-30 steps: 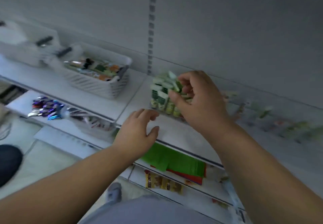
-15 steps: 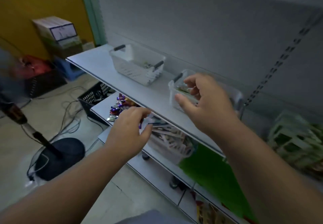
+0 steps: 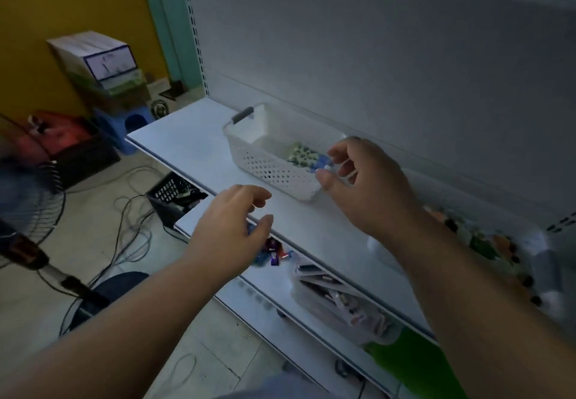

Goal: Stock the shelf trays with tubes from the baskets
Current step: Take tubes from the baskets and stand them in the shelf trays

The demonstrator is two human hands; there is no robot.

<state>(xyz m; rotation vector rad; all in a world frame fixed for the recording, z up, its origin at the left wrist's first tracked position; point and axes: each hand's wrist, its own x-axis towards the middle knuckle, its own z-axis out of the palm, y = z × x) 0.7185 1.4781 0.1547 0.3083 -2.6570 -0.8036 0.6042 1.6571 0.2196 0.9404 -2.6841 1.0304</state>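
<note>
A white perforated basket [image 3: 258,165] with a grey handle stands on the upper shelf [image 3: 187,146]. A few patterned green-white tubes [image 3: 300,154] and a blue piece [image 3: 322,162] lie at its right end. My right hand [image 3: 371,186] hovers over that end with fingers spread and thumb out, holding nothing. My left hand [image 3: 230,233] hangs in front of the shelf's front edge, fingers loosely curled and empty. A second basket [image 3: 548,252] with mixed tubes sits blurred at the far right, partly behind my right forearm.
The lower shelf carries purple packets [image 3: 272,250] and a clear tub of tubes [image 3: 336,302]. On the floor to the left are a standing fan [image 3: 25,211], a black crate [image 3: 170,190], loose cables [image 3: 131,218] and stacked boxes [image 3: 93,56].
The view swung left from the tray of green tubes to the baskets. My right hand left that tray and now reaches over the leftmost basket; my left hand travelled along.
</note>
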